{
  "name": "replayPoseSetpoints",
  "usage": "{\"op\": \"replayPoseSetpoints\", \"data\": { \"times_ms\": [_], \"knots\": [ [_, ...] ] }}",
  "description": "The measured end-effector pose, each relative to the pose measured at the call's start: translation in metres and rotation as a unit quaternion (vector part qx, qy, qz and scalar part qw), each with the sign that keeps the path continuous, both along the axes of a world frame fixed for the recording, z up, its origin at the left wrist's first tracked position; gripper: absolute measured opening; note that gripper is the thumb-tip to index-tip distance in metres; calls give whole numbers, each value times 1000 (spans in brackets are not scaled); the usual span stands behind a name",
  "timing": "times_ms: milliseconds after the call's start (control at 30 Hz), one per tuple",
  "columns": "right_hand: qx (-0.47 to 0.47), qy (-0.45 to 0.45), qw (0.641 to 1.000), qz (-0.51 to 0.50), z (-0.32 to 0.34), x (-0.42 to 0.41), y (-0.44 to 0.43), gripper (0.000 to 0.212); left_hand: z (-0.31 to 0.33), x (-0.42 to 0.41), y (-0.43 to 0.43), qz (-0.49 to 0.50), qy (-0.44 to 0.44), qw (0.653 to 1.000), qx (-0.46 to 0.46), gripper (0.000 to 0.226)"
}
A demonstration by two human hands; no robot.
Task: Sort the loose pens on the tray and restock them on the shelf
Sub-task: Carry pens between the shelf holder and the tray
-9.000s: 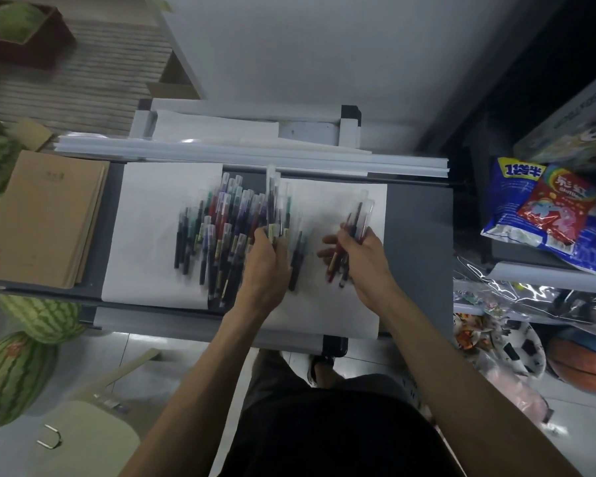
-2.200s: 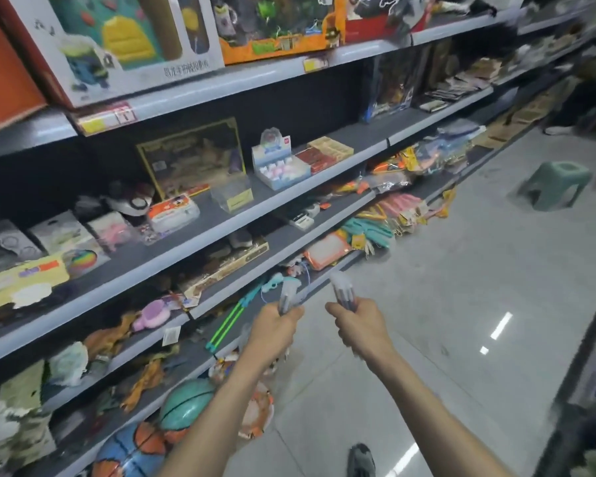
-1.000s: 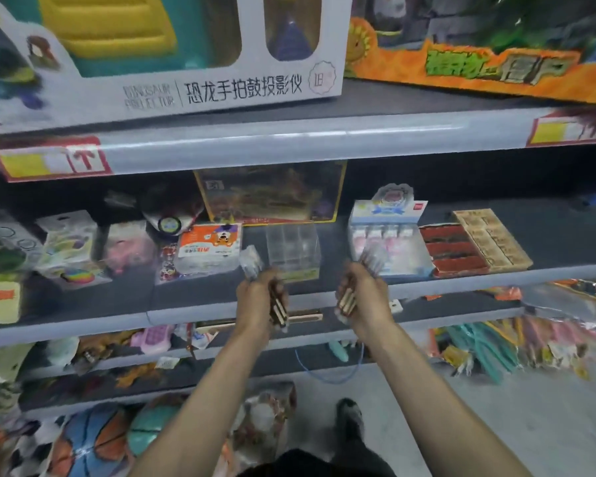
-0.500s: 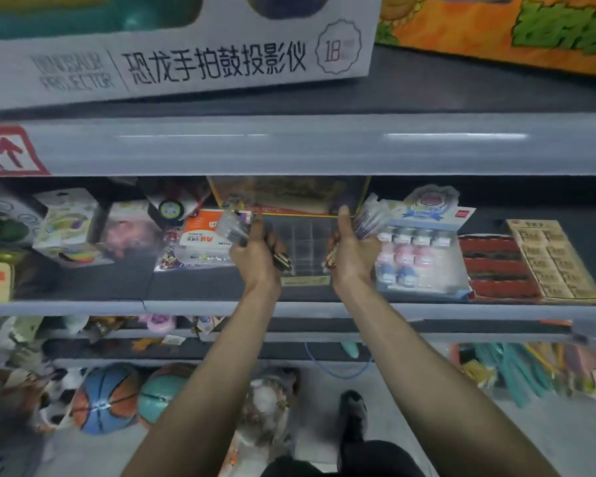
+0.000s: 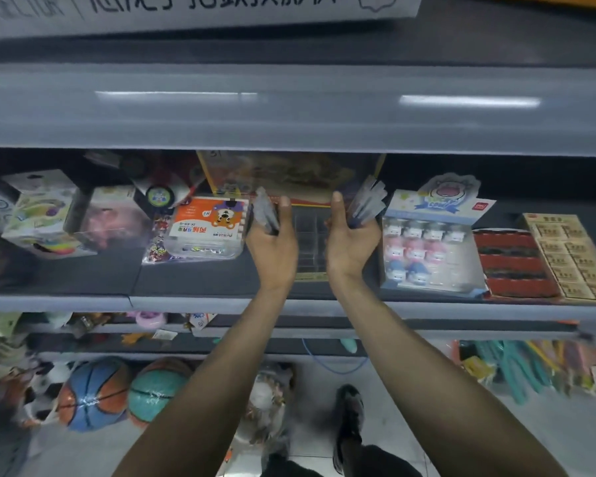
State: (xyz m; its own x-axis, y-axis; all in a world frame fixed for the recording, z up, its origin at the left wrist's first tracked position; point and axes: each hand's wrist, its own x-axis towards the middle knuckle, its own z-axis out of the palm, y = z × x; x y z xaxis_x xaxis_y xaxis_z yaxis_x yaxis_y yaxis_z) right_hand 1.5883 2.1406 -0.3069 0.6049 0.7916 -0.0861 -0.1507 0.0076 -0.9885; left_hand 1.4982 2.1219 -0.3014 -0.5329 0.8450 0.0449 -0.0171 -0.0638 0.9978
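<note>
Two bundles are in hand, one per hand, both over the grey metal shelf [image 5: 83, 301]. The left hand [image 5: 272, 242] has its fingers curled tight round the left bundle of clear-capped pens [image 5: 265, 211]. The right hand [image 5: 350, 242] clamps the right bundle of clear-capped pens [image 5: 365, 201] likewise. Between the hands, near the shelf's front edge, stands a clear plastic compartmented box [image 5: 312, 242]; contact with it cannot be told. An orange-labelled clear plastic case [image 5: 207, 228] lies left, and a pale blue display carton of small figures [image 5: 424, 249] lies right.
</note>
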Motion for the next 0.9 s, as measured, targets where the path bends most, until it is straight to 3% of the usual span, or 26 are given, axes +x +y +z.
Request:
{"op": "replayPoseSetpoints", "data": {
  "times_ms": [33, 67, 167, 300, 433, 633, 900],
  "knots": [
    [8, -16, 1000, 3, -2, -1, -1, 26, 3, 2, -4, -3, 20, 1000, 3, 27],
    [19, -30, 999, 8, -3, -2, -3, 18, 5, 5, -6, 0, 27, 999, 16, 13],
    [34, -65, 997, 26, -6, -7, -7, 8, -6, 5, -3, 8, 57, 998, 20, 27],
    [32, -70, 997, 23, -14, -10, -8, 39, -20, 3, 3, 20, 72, 997, 29, 42],
    [30, -106, 994, 20, -12, -11, -10, 40, -20, 5, 3, 24, 106, 993, 42, 48],
    [53, -136, 989, 27, -7, -8, -14, 23, -16, 5, -4, 23, 118, 992, 36, 28],
    [85, -177, 976, 93, -1, 3, -23, 29, -15, 0, -9, -10, 112, 993, 35, 23]
  ]
}}
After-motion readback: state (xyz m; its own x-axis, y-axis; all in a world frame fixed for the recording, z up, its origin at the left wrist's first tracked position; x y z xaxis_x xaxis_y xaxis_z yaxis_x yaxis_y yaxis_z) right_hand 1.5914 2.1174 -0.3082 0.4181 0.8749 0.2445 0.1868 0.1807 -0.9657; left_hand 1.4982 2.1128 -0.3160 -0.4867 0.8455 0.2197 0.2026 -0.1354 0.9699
